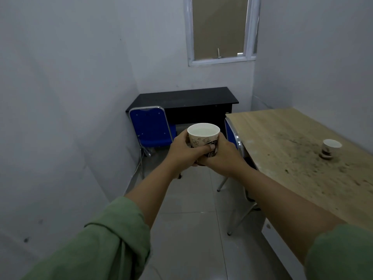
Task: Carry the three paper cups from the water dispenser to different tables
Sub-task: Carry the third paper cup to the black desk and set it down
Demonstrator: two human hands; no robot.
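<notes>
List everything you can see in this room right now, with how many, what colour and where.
Held cup: one, white with dark drawings, liquid inside, centre of view.
Cup on table: one, white with dark print, on the wooden table at right.
Wooden table: one, light brown, stained, along the right wall.
Desk: one, black, under the window.
Chairs: two, blue with metal frames; one by the desk, one tucked at the wooden table.
Window: one, white frame, far wall.
Left hand, right hand: both around the held cup; green sleeves.
</notes>
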